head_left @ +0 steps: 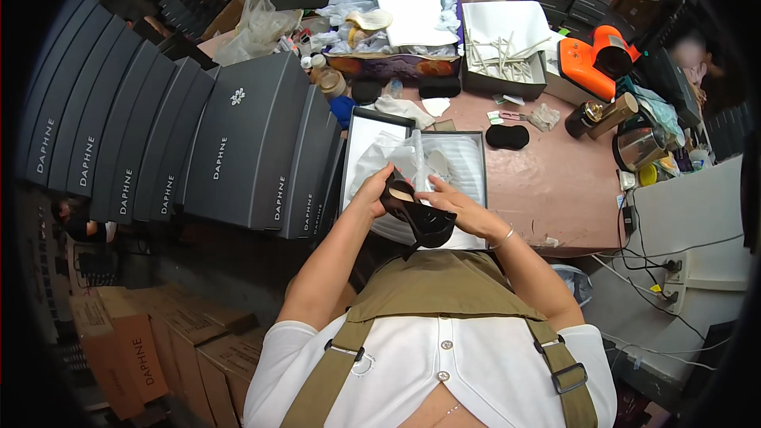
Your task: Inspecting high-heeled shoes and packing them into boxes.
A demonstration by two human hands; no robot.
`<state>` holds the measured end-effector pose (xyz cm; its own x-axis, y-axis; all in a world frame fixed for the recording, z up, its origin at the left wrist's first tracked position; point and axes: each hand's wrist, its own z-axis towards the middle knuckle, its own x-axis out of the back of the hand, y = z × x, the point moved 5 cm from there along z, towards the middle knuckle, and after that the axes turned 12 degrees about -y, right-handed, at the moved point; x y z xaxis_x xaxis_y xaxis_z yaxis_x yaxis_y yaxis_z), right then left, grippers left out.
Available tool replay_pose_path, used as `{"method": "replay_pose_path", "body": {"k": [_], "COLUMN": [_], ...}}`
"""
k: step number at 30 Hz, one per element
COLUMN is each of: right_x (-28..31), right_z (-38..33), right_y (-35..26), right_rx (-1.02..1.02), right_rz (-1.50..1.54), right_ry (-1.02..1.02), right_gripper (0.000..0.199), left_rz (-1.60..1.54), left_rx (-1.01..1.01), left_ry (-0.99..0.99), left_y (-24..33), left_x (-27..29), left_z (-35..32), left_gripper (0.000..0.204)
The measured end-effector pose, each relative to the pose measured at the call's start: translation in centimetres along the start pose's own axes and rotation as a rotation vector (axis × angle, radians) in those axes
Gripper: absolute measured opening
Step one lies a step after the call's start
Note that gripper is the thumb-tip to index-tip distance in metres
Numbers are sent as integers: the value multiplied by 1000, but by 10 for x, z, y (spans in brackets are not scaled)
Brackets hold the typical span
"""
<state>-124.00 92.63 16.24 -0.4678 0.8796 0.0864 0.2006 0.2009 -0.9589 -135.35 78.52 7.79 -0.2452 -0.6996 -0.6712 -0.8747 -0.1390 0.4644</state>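
Note:
A black high-heeled shoe [422, 218] is held in both hands just above the near edge of an open shoe box [474, 143]. My left hand [374, 190] grips the shoe's left side near the pale insole. My right hand [458, 206] holds its right side, with a thin bracelet on that wrist. White tissue paper [380, 152] lines the box, and a clear plastic piece stands up in it behind the shoe.
A row of closed dark grey shoe boxes [238, 150] stands to the left. On the pink table [547, 182] lie a black pad [507, 136], an orange tool [594, 59], a box of white sticks [503, 59] and plastic bags. Brown cartons [143, 349] sit on the floor lower left.

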Motion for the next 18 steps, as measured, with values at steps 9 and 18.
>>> {"method": "replay_pose_path", "body": {"k": [9, 18], "right_x": [-36, -101], "right_z": [49, 28], "right_y": [60, 52], "right_rx": [-223, -299], "right_rz": [-517, -696], "right_ry": [189, 425], "right_gripper": [35, 27], "left_rz": [209, 376], "left_rx": [39, -65], "left_ry": [-41, 65], "left_y": [-43, -66], "left_x": [3, 15], "left_z": [20, -38], "left_gripper": [33, 29]}}
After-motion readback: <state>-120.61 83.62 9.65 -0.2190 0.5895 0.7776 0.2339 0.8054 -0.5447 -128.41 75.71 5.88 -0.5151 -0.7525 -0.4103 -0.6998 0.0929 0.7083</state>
